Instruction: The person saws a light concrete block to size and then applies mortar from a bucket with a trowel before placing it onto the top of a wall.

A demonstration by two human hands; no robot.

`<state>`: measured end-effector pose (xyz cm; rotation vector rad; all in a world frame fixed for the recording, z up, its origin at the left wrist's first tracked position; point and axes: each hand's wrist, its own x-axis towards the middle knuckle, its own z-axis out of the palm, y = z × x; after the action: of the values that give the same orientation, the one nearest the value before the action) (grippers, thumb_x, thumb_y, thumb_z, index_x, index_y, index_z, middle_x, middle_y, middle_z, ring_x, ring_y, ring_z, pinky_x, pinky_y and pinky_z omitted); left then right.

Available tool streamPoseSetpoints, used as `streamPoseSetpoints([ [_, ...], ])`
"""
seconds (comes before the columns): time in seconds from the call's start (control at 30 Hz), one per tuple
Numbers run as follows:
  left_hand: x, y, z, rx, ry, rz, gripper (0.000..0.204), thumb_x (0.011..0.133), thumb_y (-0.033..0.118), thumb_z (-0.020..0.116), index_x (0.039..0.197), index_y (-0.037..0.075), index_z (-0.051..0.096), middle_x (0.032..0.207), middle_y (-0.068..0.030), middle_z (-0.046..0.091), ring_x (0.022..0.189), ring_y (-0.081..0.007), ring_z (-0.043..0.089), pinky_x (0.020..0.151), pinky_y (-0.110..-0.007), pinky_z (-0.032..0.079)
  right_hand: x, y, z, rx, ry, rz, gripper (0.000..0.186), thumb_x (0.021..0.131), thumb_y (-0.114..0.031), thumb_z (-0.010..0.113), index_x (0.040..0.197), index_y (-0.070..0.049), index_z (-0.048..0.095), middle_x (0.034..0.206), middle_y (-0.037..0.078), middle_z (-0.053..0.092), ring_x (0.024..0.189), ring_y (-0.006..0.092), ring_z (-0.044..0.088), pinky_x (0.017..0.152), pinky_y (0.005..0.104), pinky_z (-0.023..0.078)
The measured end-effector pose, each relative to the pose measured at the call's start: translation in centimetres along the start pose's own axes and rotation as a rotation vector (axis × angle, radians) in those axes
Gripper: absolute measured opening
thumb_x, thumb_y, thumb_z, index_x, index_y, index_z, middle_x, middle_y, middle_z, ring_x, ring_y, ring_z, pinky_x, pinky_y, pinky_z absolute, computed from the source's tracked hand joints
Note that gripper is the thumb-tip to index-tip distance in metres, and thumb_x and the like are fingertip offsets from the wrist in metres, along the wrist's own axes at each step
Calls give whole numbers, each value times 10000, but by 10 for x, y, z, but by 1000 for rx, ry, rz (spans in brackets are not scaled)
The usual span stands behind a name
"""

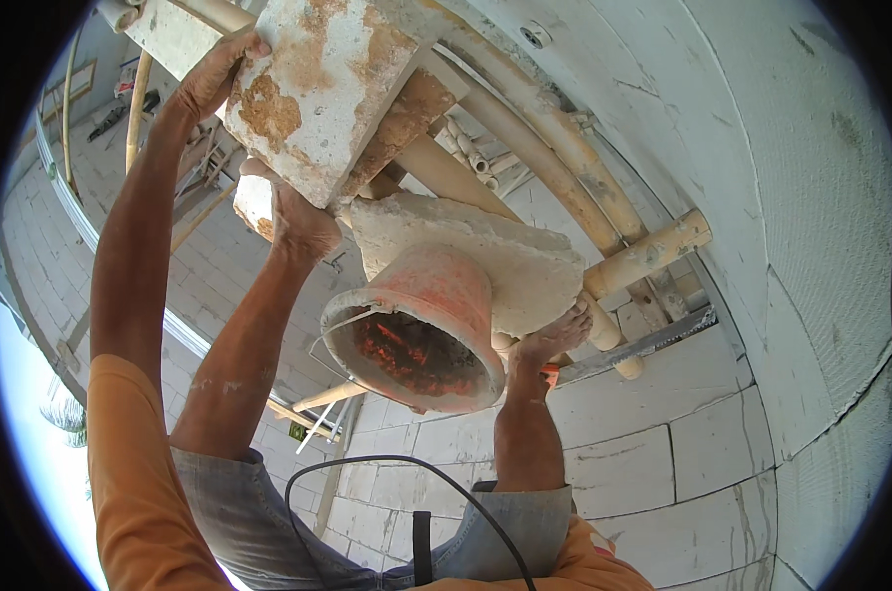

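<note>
My left hand [220, 74] is closed around the left edge of a thick white block [318, 94] with brown stains. The block sits at the top of the view, above my bare left foot [293, 212]. A reddish, mortar-crusted bucket [441, 281] lies tipped with its mouth facing me and its thin wire handle to the left. Dark residue and bright orange patches show inside it. Behind the bucket is a rough grey-white slab [525, 261], with my bare right foot [554, 335] at its right end. My right hand is out of view; only its orange sleeve shows low down.
Thick bamboo poles [535, 138] cross beneath the slab and run toward the upper right. A pale block wall [781, 197] rises close on the right. Far below lies a floor [72, 227] with more poles. A black cable [397, 458] loops across my lap.
</note>
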<state>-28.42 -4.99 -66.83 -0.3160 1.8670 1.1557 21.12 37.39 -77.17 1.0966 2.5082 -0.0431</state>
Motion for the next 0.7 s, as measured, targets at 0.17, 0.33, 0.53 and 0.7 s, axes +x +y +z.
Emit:
streamPoseSetpoints([
  [0.17, 6, -8, 6, -1, 17, 0, 626, 818, 424, 664, 1314, 54, 567, 1250, -81, 594, 1153, -197, 551, 1053, -353, 416, 0, -16, -17, 63, -24, 2, 276, 987, -202, 478, 1207, -42, 521, 1208, 172, 608, 1141, 362, 563, 972, 473, 429],
  [0.33, 24, -25, -25, -28, -35, -54, 754, 832, 462, 656, 1453, 79, 467, 1411, -85, 514, 1319, -226, 462, 1126, -403, 335, 9, 4, -5, 49, 7, 33, 266, 957, -169, 549, 1205, -80, 514, 1187, 142, 591, 1132, 345, 560, 956, 464, 441],
  [0.53, 29, -56, -65, -130, 177, -75, 790, 866, 585, 657, 1443, 77, 477, 1424, -64, 497, 1341, -240, 433, 1160, -398, 290, -3, -4, 4, 59, 48, -23, 300, 932, -171, 578, 1207, -88, 490, 1168, 136, 585, 1141, 333, 553, 981, 453, 432],
  [0.7, 30, -51, -44, -88, 151, -103, 808, 818, 509, 692, 1449, 59, 467, 1439, -95, 480, 1334, -262, 434, 1138, -397, 305, 1, -2, -5, 55, 58, -30, 322, 933, -169, 585, 1222, -96, 467, 1172, 131, 576, 1148, 326, 544, 994, 448, 422],
])
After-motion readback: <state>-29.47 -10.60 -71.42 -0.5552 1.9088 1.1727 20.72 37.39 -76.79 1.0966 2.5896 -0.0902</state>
